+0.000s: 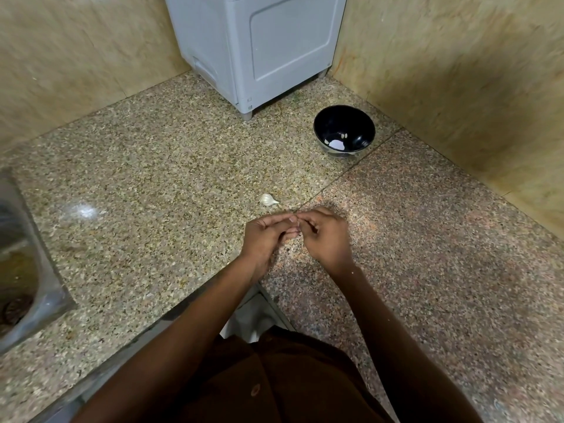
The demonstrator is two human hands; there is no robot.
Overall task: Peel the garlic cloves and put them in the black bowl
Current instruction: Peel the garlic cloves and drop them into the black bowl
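Observation:
My left hand (266, 236) and my right hand (325, 236) meet fingertip to fingertip over the granite counter, fingers curled around something small between them. That thing is almost wholly hidden; I cannot tell if it is a clove. A white piece of garlic (268, 199) lies on the counter just beyond my hands, untouched. The black bowl (360, 117) stands at the back right near the wall, with a few small pale pieces in its bottom.
A grey appliance (256, 47) fills the back corner, left of the bowl. A steel sink (18, 270) is set into the counter at the far left. Stone walls enclose the back and right. The counter (152, 178) edge runs below my forearms.

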